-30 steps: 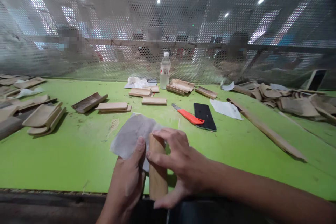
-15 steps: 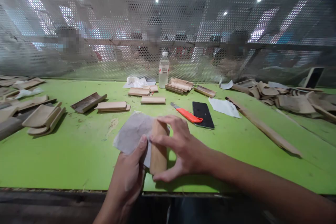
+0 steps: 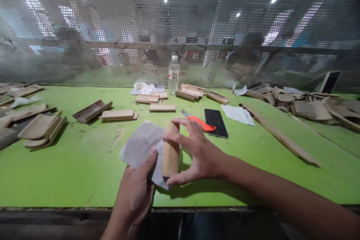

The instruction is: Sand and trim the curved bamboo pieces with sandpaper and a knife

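My left hand (image 3: pixel 140 180) is closed on a grey sheet of what looks like sandpaper (image 3: pixel 135 144), thumb pressed on top. A short curved piece of bamboo (image 3: pixel 171 157) stands on end against the sheet's right side. My right hand (image 3: pixel 197 153) grips this piece, with fingers at its upper part and the thumb at its bottom end. Just beyond the right hand, an orange-handled utility knife (image 3: pixel 202 123) lies with its handle partly over a black phone (image 3: pixel 216 122).
Cut bamboo pieces (image 3: pixel 118 114) lie across the green table (image 3: pixel 70 172), with heaps at left and right. A water bottle (image 3: pixel 174 77) stands by the perforated screen (image 3: pixel 112 26), people behind it. A long bamboo strip (image 3: pixel 281 137) and white paper (image 3: pixel 239 114) lie right.
My right hand and the bamboo piece have shifted slightly up, and the piece has turned a little, showing its dark lower end. The left hand still holds the sheet.
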### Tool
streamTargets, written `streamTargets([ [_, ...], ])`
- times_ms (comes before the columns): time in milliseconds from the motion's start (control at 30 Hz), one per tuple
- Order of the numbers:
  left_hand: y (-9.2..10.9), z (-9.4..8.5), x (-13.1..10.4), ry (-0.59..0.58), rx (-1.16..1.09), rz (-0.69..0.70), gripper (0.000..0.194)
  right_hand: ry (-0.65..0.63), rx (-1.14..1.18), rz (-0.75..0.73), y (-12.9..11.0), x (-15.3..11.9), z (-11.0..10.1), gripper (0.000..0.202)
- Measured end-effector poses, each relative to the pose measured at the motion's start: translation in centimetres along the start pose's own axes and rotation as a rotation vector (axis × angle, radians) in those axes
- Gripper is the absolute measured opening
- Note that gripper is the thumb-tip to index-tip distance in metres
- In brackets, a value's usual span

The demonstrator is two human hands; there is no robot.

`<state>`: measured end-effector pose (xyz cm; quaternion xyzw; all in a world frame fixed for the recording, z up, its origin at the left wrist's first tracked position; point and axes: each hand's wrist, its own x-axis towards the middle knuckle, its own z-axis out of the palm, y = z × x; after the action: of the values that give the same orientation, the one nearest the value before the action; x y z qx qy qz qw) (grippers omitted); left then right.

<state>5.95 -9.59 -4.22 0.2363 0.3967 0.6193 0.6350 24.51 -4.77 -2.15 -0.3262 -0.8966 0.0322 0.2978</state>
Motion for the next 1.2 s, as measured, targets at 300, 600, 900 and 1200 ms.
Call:
streamTargets([
  [300, 0.2, -0.1, -0.1, 0.003, 0.022, -0.044, 0.075, 0.002, 0.211, 0.099, -0.6, -0.1, -0.2, 0.108],
  [600, 0.3, 0.2, -0.5, 0.043, 0.029, -0.121, 0.063, -0.063, 0.046, -0.082, -2.4, -1.3, 0.6, 0.094],
  [900, 0.3, 0.4, -0.5, 0.038, 0.068, -0.102, 0.063, -0.038, 0.099, -0.073, -2.5, -1.3, 1.0, 0.093],
  [1200, -0.2, -0.1, -0.1, -0.017, 0.072, -0.054, 0.064, -0.072, 0.109, -0.113, -1.6, -1.2, 0.9, 0.089],
])
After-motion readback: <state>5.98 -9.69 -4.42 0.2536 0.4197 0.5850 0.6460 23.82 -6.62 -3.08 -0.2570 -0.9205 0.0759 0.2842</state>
